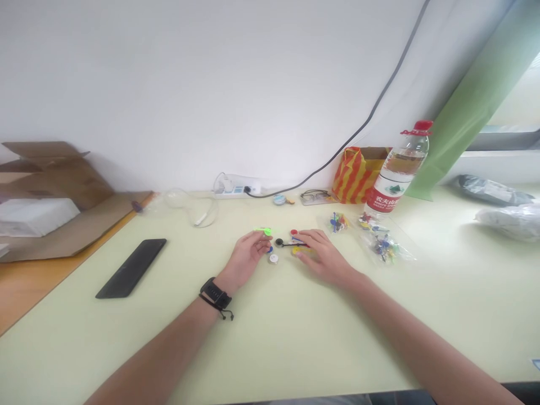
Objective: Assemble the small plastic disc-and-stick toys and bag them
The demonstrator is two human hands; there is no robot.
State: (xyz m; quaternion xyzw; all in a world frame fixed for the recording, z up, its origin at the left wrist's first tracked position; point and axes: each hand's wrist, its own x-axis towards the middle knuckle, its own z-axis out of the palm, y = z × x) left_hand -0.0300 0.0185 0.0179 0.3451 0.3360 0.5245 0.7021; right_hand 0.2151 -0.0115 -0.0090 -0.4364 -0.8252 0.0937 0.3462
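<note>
My left hand (248, 253) has its fingers curled together, with a bright green plastic piece (267, 231) at the fingertips. Just beside those fingers lie a small blue piece (270, 249) and a white round piece (274, 259). Between both hands is a black piece (279, 242) with a round head and a thin stem reaching towards the right. My right hand (324, 256) rests low over the table, fingers spread, touching or covering parts of a red round piece (294, 232) and a yellow piece (296, 251). Its fingers partly hide these pieces.
Clear bags of colourful small parts (386, 247) lie to the right, near a large water bottle (396, 169) and a striped bag (352, 174). A black flat case (131, 269) is at left. A power strip (236, 188) and glasses (314, 196) sit by the wall.
</note>
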